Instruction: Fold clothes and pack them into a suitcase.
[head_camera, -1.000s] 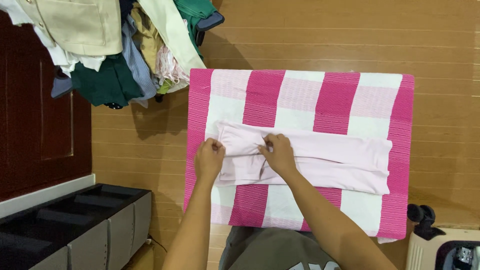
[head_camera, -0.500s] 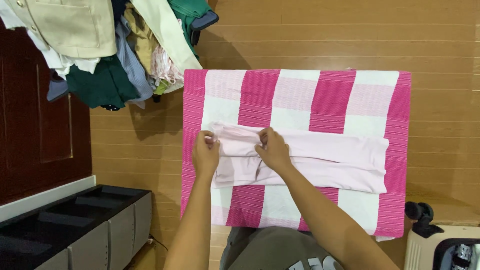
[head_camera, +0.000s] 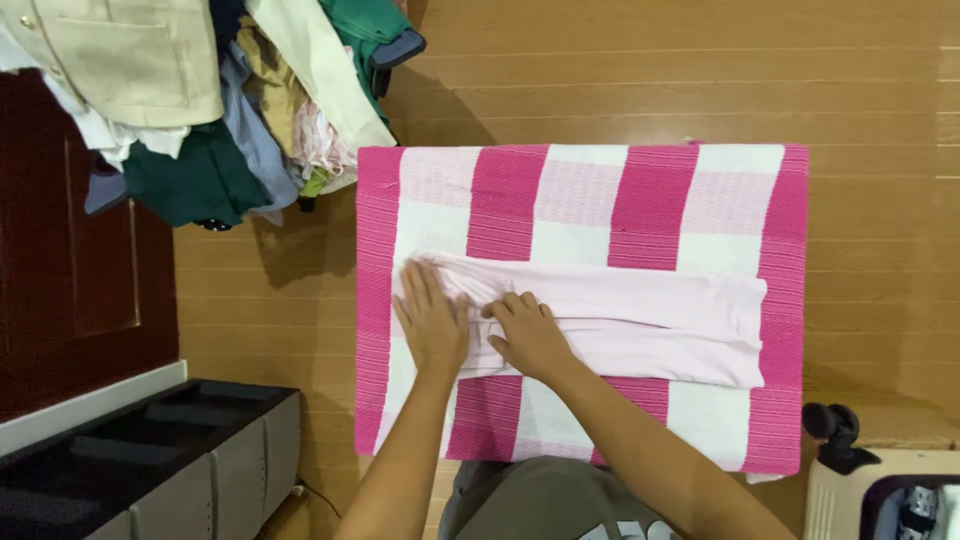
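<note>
A pale pink garment (head_camera: 640, 320) lies folded into a long strip across a table covered with a pink and white checked cloth (head_camera: 640, 200). My left hand (head_camera: 432, 318) rests flat, fingers spread, on the garment's left end. My right hand (head_camera: 527, 333) lies flat beside it, palm down on the folded fabric. Neither hand grips anything. The fabric under both palms is hidden.
A heap of clothes (head_camera: 200, 90) in cream, green, blue and pink hangs over the floor at the upper left. A black and grey storage unit (head_camera: 150, 460) stands at the lower left. A white device with a black knob (head_camera: 850, 470) sits at the lower right. The floor is wood.
Both hands were pinching the garment's left end. They have since let go and now lie flat on it, pressing the fold down.
</note>
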